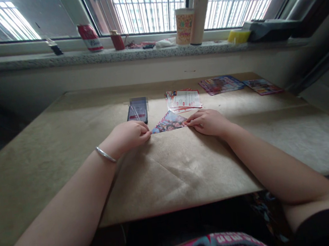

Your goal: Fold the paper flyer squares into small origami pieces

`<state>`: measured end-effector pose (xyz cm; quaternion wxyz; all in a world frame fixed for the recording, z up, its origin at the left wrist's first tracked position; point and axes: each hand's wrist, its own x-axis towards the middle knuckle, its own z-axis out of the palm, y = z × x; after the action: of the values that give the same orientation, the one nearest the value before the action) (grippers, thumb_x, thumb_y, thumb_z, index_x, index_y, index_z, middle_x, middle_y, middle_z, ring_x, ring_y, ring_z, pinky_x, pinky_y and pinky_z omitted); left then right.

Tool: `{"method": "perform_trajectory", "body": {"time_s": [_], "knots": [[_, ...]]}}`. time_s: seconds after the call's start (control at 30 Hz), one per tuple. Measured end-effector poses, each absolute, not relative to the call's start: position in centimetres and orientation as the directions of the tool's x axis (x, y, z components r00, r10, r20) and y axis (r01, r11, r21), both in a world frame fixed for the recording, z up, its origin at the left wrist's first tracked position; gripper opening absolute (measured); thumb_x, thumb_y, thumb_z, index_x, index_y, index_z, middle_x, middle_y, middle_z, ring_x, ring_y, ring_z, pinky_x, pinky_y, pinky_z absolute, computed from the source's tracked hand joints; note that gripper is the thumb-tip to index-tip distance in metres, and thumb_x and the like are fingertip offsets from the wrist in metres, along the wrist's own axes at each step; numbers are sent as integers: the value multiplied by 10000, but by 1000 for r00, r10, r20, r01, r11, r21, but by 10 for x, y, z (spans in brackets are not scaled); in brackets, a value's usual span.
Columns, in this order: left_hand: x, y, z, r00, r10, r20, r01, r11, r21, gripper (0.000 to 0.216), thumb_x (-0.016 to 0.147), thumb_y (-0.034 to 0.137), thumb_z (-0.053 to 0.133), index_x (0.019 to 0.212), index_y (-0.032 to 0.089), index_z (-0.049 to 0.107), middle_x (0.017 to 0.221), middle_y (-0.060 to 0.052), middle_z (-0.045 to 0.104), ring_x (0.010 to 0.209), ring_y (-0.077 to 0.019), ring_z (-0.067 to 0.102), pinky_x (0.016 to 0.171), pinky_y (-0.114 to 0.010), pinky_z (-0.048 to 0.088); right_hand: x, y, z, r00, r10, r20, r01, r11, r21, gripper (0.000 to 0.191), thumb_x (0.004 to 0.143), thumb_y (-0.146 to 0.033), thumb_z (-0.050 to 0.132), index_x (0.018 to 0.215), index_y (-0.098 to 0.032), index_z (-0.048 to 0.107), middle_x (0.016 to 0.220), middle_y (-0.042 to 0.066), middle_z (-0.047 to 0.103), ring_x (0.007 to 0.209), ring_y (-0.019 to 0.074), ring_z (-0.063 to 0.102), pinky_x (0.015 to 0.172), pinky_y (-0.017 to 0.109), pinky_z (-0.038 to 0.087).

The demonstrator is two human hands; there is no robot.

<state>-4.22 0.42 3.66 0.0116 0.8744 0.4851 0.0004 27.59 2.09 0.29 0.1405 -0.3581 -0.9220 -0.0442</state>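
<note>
A colourful printed sheet folded into a triangle lies on the brown paper-covered table. My left hand pinches the triangle's left corner with closed fingers; a silver bangle sits on that wrist. My right hand pinches the right corner, fingers pressed together. Both hands rest on the table surface.
A phone lies just beyond the hands. A stack of red-and-white leaflets and more colourful sheets lie farther right. The windowsill holds a red can, a cup and small items.
</note>
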Motion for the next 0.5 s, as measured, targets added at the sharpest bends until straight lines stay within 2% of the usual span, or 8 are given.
{"method": "perform_trajectory", "body": {"time_s": [0.27,0.5], "knots": [[-43,5,34,524,851,30,852,-523,-12,446,867,419,374,706,233,746,967,-19,741,783,-183,652,674,-267,455,277,22,1,-661,692,290,713,700,-45,245,903,-273,529,984,-297,759,1111,-14,733,1011,202,656,867,362,496],[-38,4,28,498,858,125,867,-493,-68,365,880,334,386,767,193,703,862,-62,709,784,-213,643,649,-292,453,273,24,-1,-567,760,317,785,615,-71,212,891,-322,561,992,-247,732,1064,31,740,994,224,644,897,374,479]]}}
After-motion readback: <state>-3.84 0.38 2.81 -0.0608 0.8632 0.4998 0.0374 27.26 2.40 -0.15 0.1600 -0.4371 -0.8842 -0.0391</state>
